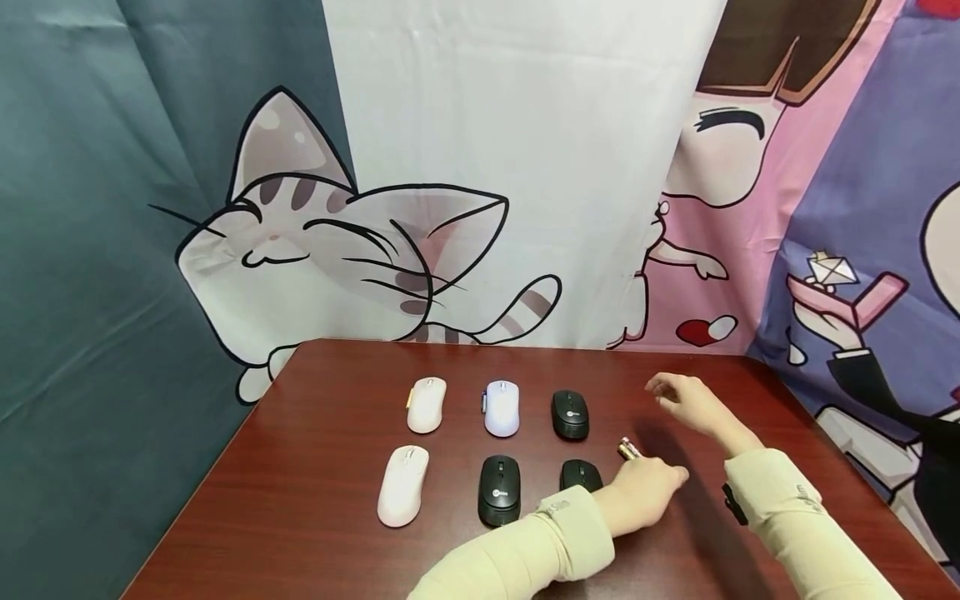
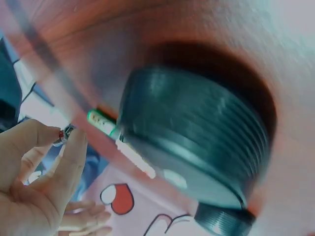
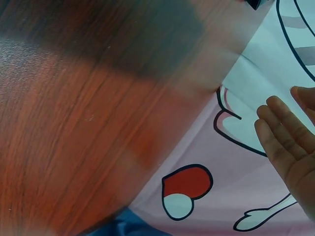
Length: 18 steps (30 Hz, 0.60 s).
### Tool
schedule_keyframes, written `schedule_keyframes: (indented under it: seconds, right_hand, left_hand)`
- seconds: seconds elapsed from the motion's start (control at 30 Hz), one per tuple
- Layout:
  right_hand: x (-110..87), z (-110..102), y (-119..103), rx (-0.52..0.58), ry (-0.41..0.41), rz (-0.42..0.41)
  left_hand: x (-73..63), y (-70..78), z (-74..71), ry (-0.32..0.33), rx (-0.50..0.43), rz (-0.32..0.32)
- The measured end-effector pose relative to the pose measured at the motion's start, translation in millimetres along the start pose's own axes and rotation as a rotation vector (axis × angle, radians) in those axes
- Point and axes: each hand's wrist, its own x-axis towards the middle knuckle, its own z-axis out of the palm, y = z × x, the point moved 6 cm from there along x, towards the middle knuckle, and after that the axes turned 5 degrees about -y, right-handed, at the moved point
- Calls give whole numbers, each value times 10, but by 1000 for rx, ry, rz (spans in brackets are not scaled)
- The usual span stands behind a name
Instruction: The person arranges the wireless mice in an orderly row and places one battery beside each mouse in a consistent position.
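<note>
Behind everything I see a cartoon-printed backdrop (image 1: 525, 100), meeting the far edge of the reddish-brown wooden table (image 1: 307, 475); the side edges slant outward toward me. My widest room runs left of the mice to the left edge. On the right, shadowed wood separates the two hands, and the far right corner sits beyond the right forearm.

The right hand (image 1: 693, 404) is raised over the far right part of the table, fingers loosely straight. The left hand (image 1: 641, 497) reaches across to the right, thumb and fingertips pinching a small red-and-silver cylinder (image 2: 67, 132).

Left of the hands stand two rows of mice. The back row is a white mouse (image 1: 426, 405), a lavender mouse (image 1: 502, 408) and a black mouse (image 1: 570, 415); nearer me are a second white mouse (image 1: 403, 486), a second black mouse (image 1: 498, 492) and a third black mouse (image 1: 581, 475), partly hidden by the left sleeve (image 1: 525, 550).

A green-ended battery (image 2: 101, 122) lies on the wood just past the left hand, apart from its fingertips. From the head view its long axis slants from far left to near right. The pinched cylinder shows its silver end; its full axis I cannot read.
</note>
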Motion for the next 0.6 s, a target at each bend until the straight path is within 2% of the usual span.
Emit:
schedule_keyframes:
  seconds: [0.1,0.3,0.5,0.6]
  right_hand:
    - [18,0,-11,-1,-8,2]
    - [39,31,-16,-11,-15,14]
    - [73,13,-29,-16,-33,27]
    - [93,27,-58,-18,-43,25]
  left_hand:
    - [-40,-91,-67,-18,-40,12]
    - [-178,-292,-112,-38,-70,15]
    - [-336,-536,-157,8,-86,30]
    - [-423,-702,-157,25,-129,13]
